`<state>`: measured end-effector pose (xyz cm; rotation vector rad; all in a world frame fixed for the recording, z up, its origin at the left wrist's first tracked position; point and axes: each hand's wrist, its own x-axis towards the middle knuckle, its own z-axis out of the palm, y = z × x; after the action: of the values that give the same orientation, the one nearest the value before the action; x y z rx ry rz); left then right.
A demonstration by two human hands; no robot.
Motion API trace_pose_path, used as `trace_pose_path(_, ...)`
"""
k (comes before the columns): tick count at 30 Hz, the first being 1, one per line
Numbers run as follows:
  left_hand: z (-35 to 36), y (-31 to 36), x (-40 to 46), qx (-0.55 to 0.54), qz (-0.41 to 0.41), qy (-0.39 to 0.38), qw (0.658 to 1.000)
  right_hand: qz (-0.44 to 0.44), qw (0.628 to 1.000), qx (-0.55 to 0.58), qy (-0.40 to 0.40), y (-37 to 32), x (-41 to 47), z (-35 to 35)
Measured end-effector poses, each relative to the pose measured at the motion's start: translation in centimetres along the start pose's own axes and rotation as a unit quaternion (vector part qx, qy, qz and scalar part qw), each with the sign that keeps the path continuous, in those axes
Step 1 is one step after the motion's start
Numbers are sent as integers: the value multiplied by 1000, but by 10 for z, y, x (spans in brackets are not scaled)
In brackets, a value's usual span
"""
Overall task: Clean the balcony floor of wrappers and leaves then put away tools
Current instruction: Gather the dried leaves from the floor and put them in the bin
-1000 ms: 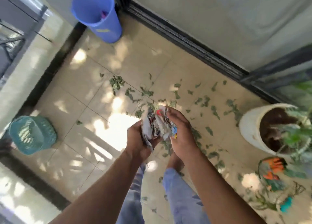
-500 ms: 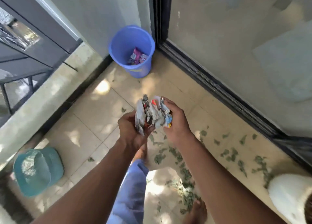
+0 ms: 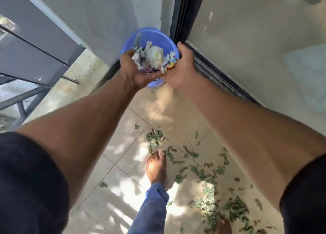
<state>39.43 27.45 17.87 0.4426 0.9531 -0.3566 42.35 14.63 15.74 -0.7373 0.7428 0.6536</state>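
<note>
We've got the wrappers cupped btwn left hand & right hand right over the blue bucket in the floor's far corner; next we'd part hands to drop them, leaves pending.

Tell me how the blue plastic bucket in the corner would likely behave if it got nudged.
The blue plastic bucket looks thin-walled and holds only crumpled wrappers, so it is probably light and would slide easily on the smooth floor tiles. It stands close to the wall, which may stop it tipping that way.
</note>
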Motion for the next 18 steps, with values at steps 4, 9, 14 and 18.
trace_pose_path(4,-6,5,4,-9,6,-4,1000,-11,998,-45,46,-7,4,1)
trace_pose_path(9,-33,-13,-2,50,56,38,996,-11,999,-42,24,0,-8,-16)
trace_pose_path(14,-66,-41,-15,102,63,62,991,-30,990,-136,25,18,-41,-41)
trace_pose_path(18,-111,-80,-46,160,31,87,983,-45,961,-263,71,56,-89,-83)
